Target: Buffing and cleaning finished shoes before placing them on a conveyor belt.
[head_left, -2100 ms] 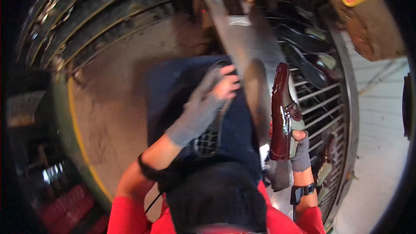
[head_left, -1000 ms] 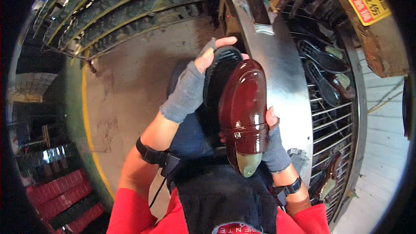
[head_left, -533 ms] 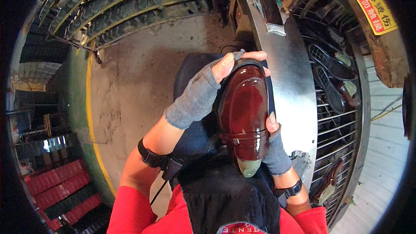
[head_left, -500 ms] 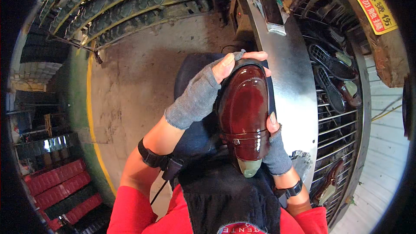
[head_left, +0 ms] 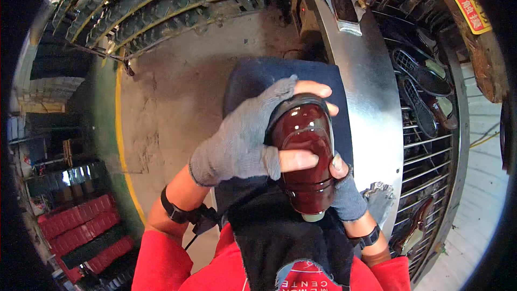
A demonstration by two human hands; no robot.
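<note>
A glossy dark red leather shoe (head_left: 306, 121) is held over my lap, its toe pointing away from me. A strap crosses it near the heel end, where the pale green shoe last (head_left: 314, 217) pokes out. My left hand (head_left: 239, 140), in a grey fingerless glove, is closed around the toe: the fingers curl over the far end and the thumb lies flat across the vamp. On the right side near the strap, my gloved right hand (head_left: 347, 191) grips the shoe, thumb against its edge. Its other fingers are hidden underneath.
To the right runs a metal bench (head_left: 377, 108) with a phone (head_left: 344, 6) at its far end. Beyond it a barred rack (head_left: 423, 156) bears dark soles (head_left: 414, 70) and another red shoe (head_left: 417, 229). Shelves of dark lasts (head_left: 177, 0) stand far left.
My left thumb has moved from the toe's edge down onto the vamp. The shoe has tilted and looks shorter, with its toe nearer me. My right hand keeps its grip.
</note>
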